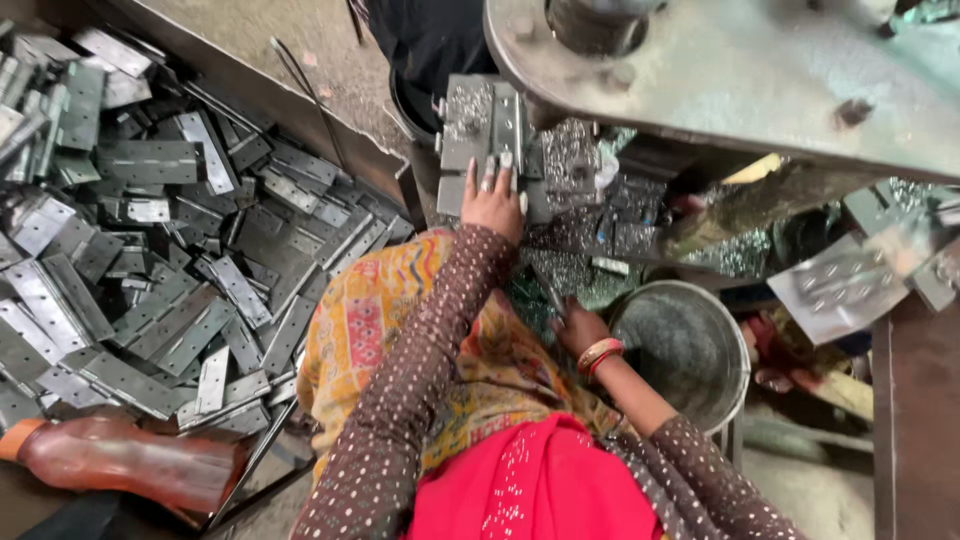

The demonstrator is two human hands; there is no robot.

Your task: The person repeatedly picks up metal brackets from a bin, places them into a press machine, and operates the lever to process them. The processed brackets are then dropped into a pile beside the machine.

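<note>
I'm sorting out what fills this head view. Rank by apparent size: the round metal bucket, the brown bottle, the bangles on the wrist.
1. Metal bucket, largest.
2. Brown bottle, though it lies nearer the camera, so unsure.
3. Bangles by the right hand, clearly smallest.

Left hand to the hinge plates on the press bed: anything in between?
Nothing visible. The left hand already rests on the hinge plates, fingers flat on them. The right hand is lower, beside the metal bucket, apart from the plates.

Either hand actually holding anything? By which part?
Left hand lies flat on grey metal hinge plates on the press bed, fingers on top, no closed hold. Right hand is by the steel bucket; hold cannot be told.
</note>
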